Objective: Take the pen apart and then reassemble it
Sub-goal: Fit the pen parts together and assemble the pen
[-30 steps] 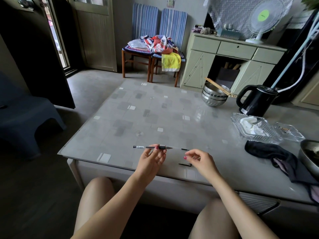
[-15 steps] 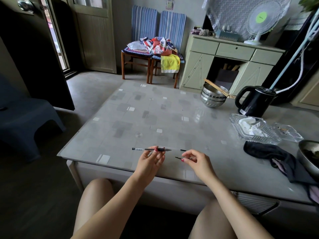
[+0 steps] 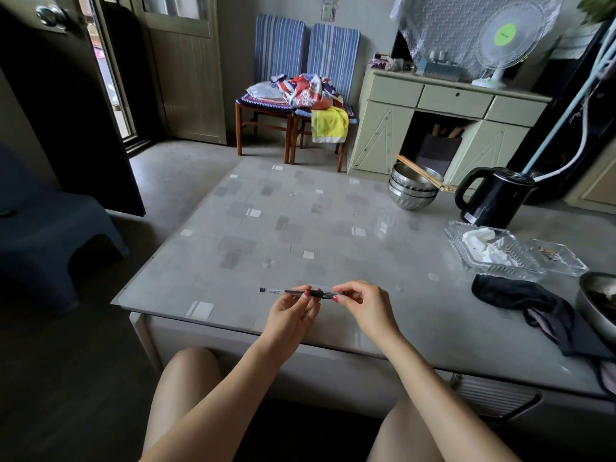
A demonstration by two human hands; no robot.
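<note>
A slim pen [image 3: 283, 291] with a clear barrel and a dark grip section is held level just above the near edge of the glass-topped table [image 3: 300, 228]. My left hand [image 3: 293, 311] pinches it at the grip, and the barrel's back end sticks out to the left. My right hand [image 3: 365, 305] meets the pen's right end, its fingertips closed on a small dark pen part [image 3: 343, 292] pressed against the tip. My right fingers hide how the part sits on the tip.
At the back right of the table stand stacked steel bowls with chopsticks [image 3: 413, 191] and a black kettle [image 3: 490, 198]. Glass dishes [image 3: 493, 251], a dark cloth [image 3: 523, 301] and a metal bowl [image 3: 600, 305] lie to the right.
My right hand lifted a small dark part off the table near the front edge and carried it left to the pen's tip. My left hand kept holding the pen in place.
</note>
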